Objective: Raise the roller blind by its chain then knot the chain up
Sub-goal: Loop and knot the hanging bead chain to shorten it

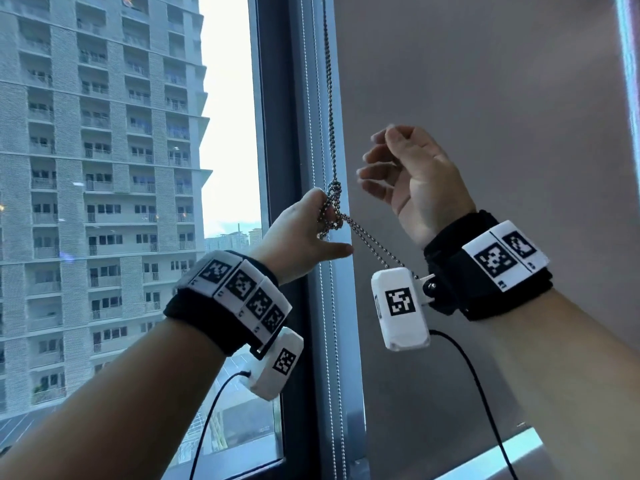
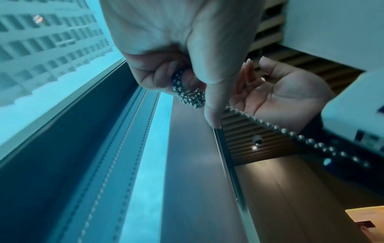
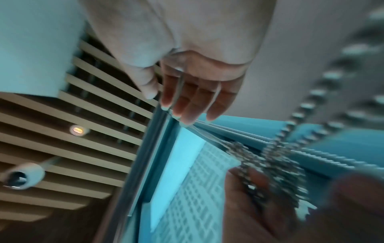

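The metal bead chain (image 1: pixel 330 98) hangs down the window frame to a knot (image 1: pixel 334 191). My left hand (image 1: pixel 304 226) grips the bunched chain just under the knot, thumb pointing right. In the left wrist view the fingers curl round the chain bundle (image 2: pixel 187 93). A double strand (image 1: pixel 374 247) runs from that hand down-right towards my right wrist. My right hand (image 1: pixel 398 168) hovers right of the knot, fingers loosely curled and holding nothing; its bare palm (image 2: pixel 280 92) shows in the left wrist view. Grey roller blind fabric (image 1: pixel 485 98) covers the right-hand pane.
The left pane is uncovered, with a tower block (image 1: pixel 104 168) outside. A dark window frame (image 1: pixel 280 133) stands between the panes. More bead chain (image 1: pixel 341 393) hangs along the frame below my hands. A pale sill (image 1: pixel 502 455) lies at lower right. Black cables (image 1: pixel 478 375) trail from both wrists.
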Tool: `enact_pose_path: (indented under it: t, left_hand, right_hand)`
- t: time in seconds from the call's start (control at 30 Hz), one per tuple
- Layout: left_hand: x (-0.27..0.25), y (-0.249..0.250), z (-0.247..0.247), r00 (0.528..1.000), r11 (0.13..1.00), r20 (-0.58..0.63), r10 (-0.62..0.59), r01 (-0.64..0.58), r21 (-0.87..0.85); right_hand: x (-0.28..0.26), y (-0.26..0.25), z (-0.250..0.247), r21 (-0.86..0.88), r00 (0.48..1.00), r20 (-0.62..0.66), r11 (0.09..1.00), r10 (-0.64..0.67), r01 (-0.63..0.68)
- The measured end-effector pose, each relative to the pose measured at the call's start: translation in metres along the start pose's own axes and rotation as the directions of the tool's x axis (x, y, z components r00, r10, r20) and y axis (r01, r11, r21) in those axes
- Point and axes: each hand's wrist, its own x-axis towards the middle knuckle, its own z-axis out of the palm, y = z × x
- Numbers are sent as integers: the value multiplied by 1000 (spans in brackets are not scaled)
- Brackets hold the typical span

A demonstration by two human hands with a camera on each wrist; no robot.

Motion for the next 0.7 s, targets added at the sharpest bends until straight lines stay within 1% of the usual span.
enact_pose_path:
  t: [0.03, 0.07, 0.13, 0.2, 0.27, 0.33, 0.37, 0.4, 0.43, 0.5, 0.57, 0.63, 0.7]
  left_hand:
    - [0, 0, -2, 1000, 996, -22, 12, -11, 87]
    - [0, 0, -4, 999, 993, -28, 15, -12, 120]
    - [1, 0, -9, 1000, 996, 1, -7, 7, 92]
    - [-1, 1, -10, 998, 998, 37, -52, 51, 25]
    - [-1, 1, -10, 997, 997, 28, -75, 76, -14]
    - [0, -3, -8, 998, 995, 11, -62, 61, 78]
    - [1, -5, -6, 998, 992, 26, -62, 59, 112]
    - [0, -5, -4, 994, 992, 75, -79, 71, 106]
    - [-1, -3, 0, 984, 994, 150, -98, 89, 69]
    - [-6, 4, 9, 952, 990, 292, -93, 119, -72]
    - [-7, 10, 15, 929, 962, 364, -67, 157, -224]
    - [-10, 20, 12, 909, 920, 414, -52, 205, -333]
    - [-13, 22, 7, 881, 840, 473, -28, 277, -467]
  right_hand:
    - [1, -3, -1, 38, 1000, -11, 999, -8, 9]
    - [3, -6, -1, 73, 999, -28, 997, -23, 25]
    - [9, -14, 0, 120, 996, -62, 991, -59, 66]
    - [15, -23, 3, 131, 993, -70, 986, -99, 107]
    - [21, -34, 8, 127, 989, -59, 982, -134, 140]
    - [26, -46, 15, 138, 985, -42, 976, -165, 170]
    - [27, -50, 18, 146, 984, -35, 973, -177, 181]
    - [29, -53, 22, 154, 982, -26, 970, -187, 188]
    - [30, -56, 27, 158, 981, -13, 968, -194, 194]
    - [33, -60, 36, 153, 978, 12, 967, -209, 205]
    - [35, -63, 44, 148, 976, 21, 966, -218, 212]
    - [37, -64, 50, 154, 975, 23, 964, -223, 217]
    - [39, -59, 51, 151, 974, 43, 965, -224, 216]
